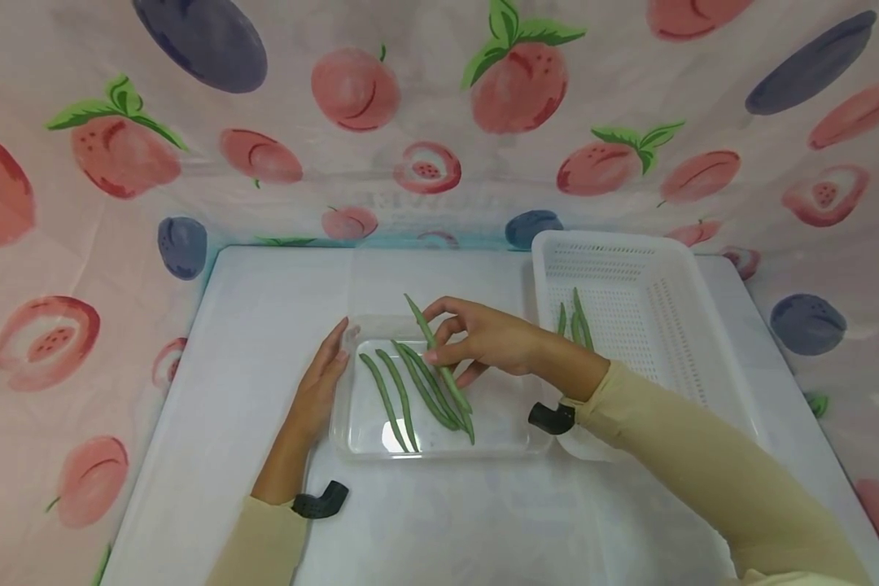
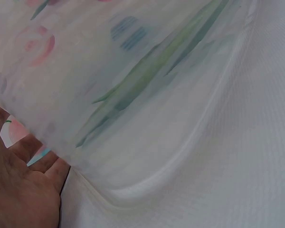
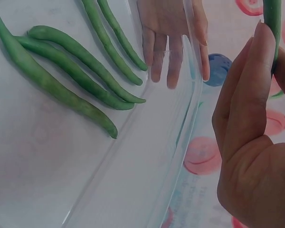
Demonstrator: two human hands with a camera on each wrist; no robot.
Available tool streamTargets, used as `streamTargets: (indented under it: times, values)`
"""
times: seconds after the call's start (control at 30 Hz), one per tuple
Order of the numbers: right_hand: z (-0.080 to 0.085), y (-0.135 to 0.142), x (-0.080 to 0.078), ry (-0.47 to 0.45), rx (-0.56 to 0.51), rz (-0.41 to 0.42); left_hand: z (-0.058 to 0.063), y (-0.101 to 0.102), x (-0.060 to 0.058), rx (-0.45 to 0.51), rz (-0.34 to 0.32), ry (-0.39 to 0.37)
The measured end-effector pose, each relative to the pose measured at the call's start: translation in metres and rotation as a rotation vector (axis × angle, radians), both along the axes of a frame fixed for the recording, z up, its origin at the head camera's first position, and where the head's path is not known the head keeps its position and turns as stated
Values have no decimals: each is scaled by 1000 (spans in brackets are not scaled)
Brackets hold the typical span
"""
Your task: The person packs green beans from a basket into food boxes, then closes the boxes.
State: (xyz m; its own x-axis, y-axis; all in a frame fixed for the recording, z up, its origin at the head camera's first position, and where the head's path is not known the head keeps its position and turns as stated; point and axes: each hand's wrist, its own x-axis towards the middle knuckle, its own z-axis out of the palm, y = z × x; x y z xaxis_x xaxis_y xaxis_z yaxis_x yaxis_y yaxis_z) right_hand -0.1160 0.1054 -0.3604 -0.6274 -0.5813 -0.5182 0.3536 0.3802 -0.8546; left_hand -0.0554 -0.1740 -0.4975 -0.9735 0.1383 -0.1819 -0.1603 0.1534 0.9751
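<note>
In the head view, a clear plastic box (image 1: 513,423) stands on the white table, with several green beans (image 1: 386,399) lying side by side in it. My right hand (image 1: 483,334) pinches one more green bean (image 1: 414,312) between thumb and fingers, slanting over the box. The right wrist view also shows that held bean (image 3: 271,23), cut off by the frame's top. My left hand (image 1: 318,391) rests against the box's left wall with its fingers extended. In the left wrist view, the left hand (image 2: 26,194) shows at the lower left beside the see-through wall.
A white perforated basket (image 1: 674,325) stands to the right, under the right forearm, with a few green beans (image 1: 580,317) at its left side. A fruit-print sheet (image 1: 425,106) hangs behind the table (image 1: 278,293). Each wrist wears a black device (image 1: 322,500).
</note>
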Motion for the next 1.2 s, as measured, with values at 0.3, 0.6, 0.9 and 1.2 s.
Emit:
streamTargets:
  times: [0.3, 0.6, 0.9, 1.2]
  values:
    - [-2, -2, 2, -7, -3, 6, 0, 1, 0, 3, 1, -10]
    - [-7, -3, 1, -9, 2, 5, -1, 0, -1, 4, -3, 0]
    - [-6, -1, 2, -22, -28, 27, -2, 1, -1, 5, 1, 3]
    - [-4, 3, 1, -18, -30, 18, -3, 0, 0, 0, 5, -2]
